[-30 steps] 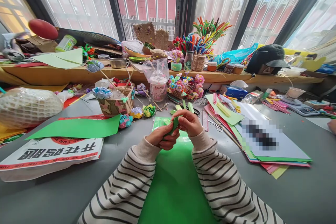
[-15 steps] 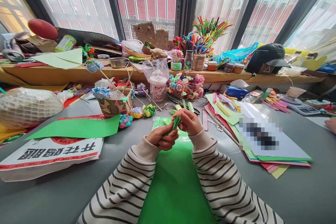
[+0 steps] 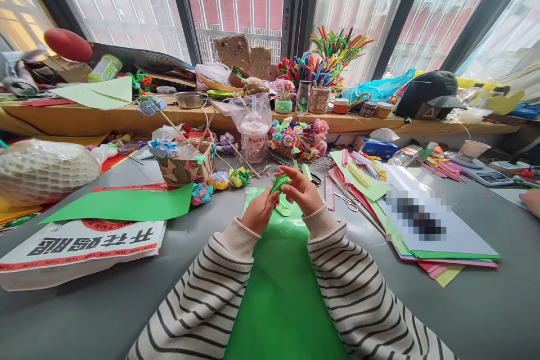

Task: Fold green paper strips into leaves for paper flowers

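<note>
A small piece of green folded paper (image 3: 279, 182), with fine pleat-like lines, is pinched at its lower end by my left hand (image 3: 259, 211). My right hand (image 3: 305, 196) hovers just to its right, fingers apart and curved around the paper's upper side; whether a fingertip touches it I cannot tell. Both hands are above a shiny green sheet (image 3: 287, 287) that runs toward me along the table. Light green paper scraps (image 3: 283, 209) lie on the sheet's far end, partly hidden by my hands.
On the right are scissors (image 3: 349, 202), a pink ruler (image 3: 329, 191) and a stack of coloured paper (image 3: 459, 239). To the left, a green paper strip (image 3: 122, 205) covers part of a printed bag (image 3: 88, 247). Beyond stand a basket (image 3: 185, 169) and a plastic cup (image 3: 253, 140). Another person's hand (image 3: 530, 201) shows far right.
My right fingers have come off the green paper and spread apart. The paper now shows its lined face, and my left hand has turned more upright around it.
</note>
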